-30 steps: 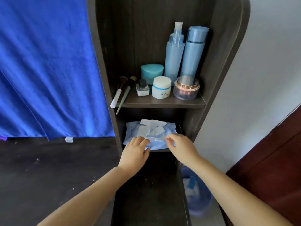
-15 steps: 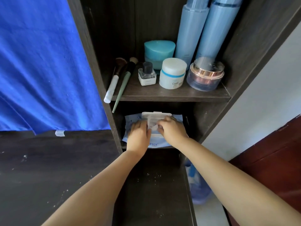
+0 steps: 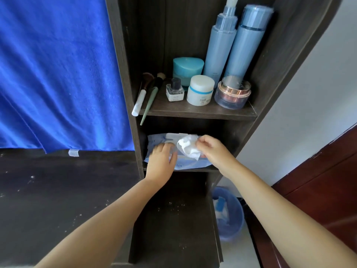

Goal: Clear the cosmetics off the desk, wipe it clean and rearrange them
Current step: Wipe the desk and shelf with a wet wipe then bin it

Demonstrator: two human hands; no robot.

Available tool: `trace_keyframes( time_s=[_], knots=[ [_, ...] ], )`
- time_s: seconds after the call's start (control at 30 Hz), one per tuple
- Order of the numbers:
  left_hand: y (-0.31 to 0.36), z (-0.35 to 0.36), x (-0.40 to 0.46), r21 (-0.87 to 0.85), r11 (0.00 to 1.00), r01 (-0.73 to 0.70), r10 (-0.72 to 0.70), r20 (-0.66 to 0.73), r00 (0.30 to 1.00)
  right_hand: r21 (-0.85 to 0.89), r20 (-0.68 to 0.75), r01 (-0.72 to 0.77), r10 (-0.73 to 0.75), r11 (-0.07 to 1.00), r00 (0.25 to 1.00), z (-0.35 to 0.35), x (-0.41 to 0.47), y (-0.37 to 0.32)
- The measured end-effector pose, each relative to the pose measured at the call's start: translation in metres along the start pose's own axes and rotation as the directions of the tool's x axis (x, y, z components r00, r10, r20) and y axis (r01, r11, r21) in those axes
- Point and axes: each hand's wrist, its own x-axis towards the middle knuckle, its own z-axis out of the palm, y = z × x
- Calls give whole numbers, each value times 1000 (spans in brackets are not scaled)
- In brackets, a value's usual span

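Currently a wipe (image 3: 188, 147) is being pinched at its top by the right hand (image 3: 213, 149), thumb and fingers closed on the tissue, right at the pack (image 3: 185, 165) opening. The pack is being pressed down by the left hand (image 3: 162, 161), fingers laid fairly flat and together on its left half. The pack is being kept on the lower shelf (image 3: 210, 168), its front edge sitting just at the shelf lip, with the side panels close on both sides; little free room is being left above it under the upper shelf (image 3: 193, 111).

On the upper shelf the cosmetics are being crowded together: two tall bottles (image 3: 231, 45) at the back, a teal jar (image 3: 187, 69) beside them, a small vial (image 3: 174, 90), a white jar (image 3: 201, 90) and a clear jar (image 3: 232, 92) in front, the clear jar near the right panel. Two brushes (image 3: 146, 95) are being leaned at the left, their handles overhanging the front edge.

The desk (image 3: 58, 200) to the left is being seen with pale specks scattered on it; a blue cloth (image 3: 58, 74) is hanging behind it down to the back edge. The dark ledge (image 3: 173, 219) below the shelves is speckled too. A bin (image 3: 229, 213) is being kept on the floor right of the unit, between it and a red-brown door (image 3: 318, 190).
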Motion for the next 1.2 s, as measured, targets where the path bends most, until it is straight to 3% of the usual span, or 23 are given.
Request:
trace_keyframes(
  time_s=[0.07, 0.13, 0.2, 0.37, 0.5, 0.57, 0.67, 0.77, 0.87, 0.97, 1.07, 1.13, 1.2],
  knots=[
    [10, -15, -22, -254, 962, 96, -88, 44, 995, 13, 41, -20, 20, 1000, 999, 7, -18, 3],
    [15, -30, -45, -503, 819, 275, -217, 171, 961, 22, 69, -29, 27, 999, 997, 21, -33, 5],
    [11, -42, -66, -600, 708, 373, -280, 246, 928, 36, 121, -23, 19, 999, 993, 40, -47, 4],
    [-33, -67, -118, -670, 580, 464, -449, 213, 868, 14, 267, -10, 6, 1000, 964, 102, -71, 10],
    [-75, -84, -158, -599, 596, 535, -562, 165, 811, 57, 372, -11, -11, 998, 928, 155, -87, 15],
    [-91, -90, -172, -575, 596, 561, -586, 167, 793, 34, 363, 17, -28, 999, 931, 174, -90, 12],
    [-116, -104, -185, -575, 599, 558, -586, 160, 794, 114, 330, -68, 27, 991, 943, 193, -86, -4],
    [-153, -121, -194, -419, 729, 541, -563, 82, 823, 68, 177, -42, 30, 997, 984, 201, -81, -24],
    [-200, -135, -207, -37, 889, 457, -457, -16, 889, -186, 31, 192, -190, 964, 981, 210, -87, -32],
    [-242, -144, -214, 244, 910, 336, -331, -63, 942, -503, 216, 375, -306, 779, 927, 233, -97, -11],
    [-274, -148, -211, 392, 892, 226, -231, -34, 972, -636, 417, 411, -156, 653, 895, 259, -107, 28],
    [-286, -148, -209, 437, 882, 179, -195, -8, 981, -643, 452, 400, -97, 653, 887, 267, -114, 41],
    [-292, -147, -207, 450, 884, 129, -140, -8, 990, -590, 351, 328, -131, 738, 927, 271, -110, 43]
  ],
)
